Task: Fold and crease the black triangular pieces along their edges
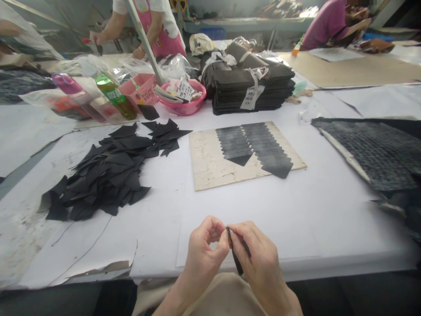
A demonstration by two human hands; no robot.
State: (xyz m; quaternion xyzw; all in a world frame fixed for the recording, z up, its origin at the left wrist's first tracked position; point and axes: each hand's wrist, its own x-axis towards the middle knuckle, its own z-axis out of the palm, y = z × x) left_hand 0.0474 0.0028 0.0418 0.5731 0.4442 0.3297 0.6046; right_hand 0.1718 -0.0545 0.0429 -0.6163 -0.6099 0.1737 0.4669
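Observation:
Near the table's front edge, my left hand and my right hand meet, both pinching a small black piece that hangs down between them. Beyond them a beige board carries two overlapped rows of black pointed pieces, with zigzag edges. A loose heap of black pieces lies to the left of the board. The parts of the held piece under my fingers are hidden.
A pink basin, a green bottle and a tied black stack stand behind. Dark textured material lies at the right. A person in a pink apron and a person in a magenta top are across the tables.

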